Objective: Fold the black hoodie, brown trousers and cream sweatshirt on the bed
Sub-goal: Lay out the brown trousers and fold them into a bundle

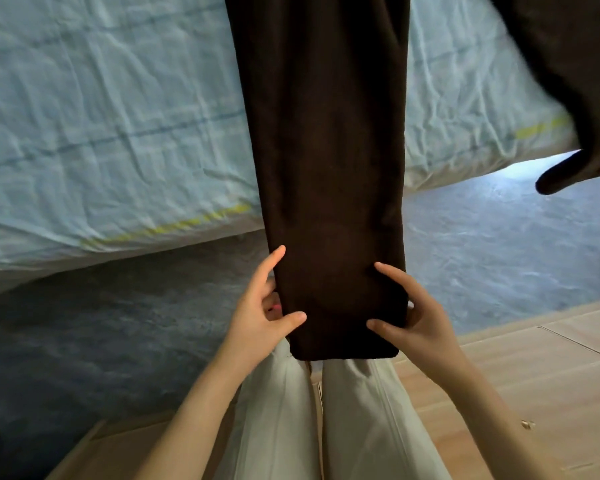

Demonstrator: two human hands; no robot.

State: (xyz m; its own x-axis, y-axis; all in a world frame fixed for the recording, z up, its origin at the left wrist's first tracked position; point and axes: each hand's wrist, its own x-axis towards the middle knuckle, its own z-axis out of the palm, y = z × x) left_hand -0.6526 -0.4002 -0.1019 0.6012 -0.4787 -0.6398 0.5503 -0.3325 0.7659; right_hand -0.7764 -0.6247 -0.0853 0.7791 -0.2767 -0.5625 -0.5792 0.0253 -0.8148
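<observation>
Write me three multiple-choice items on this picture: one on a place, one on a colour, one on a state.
1. Where do the left hand and right hand hold the brown trousers?
A. at the far end
B. at the end nearest the person
C. in the middle

2. The bed sheet is
A. pale blue
B. red
C. black

3. The brown trousers are
A. heaped on the floor
B. folded into a small square
C. stretched out long, from the bed sheet past its edge

Answers:
1 B: both hands pinch the sides of the end nearest the person.
2 A: the crumpled bed sheet is pale blue with faint stripes.
3 C: the cloth runs in one long band off the bed sheet's edge.
</observation>
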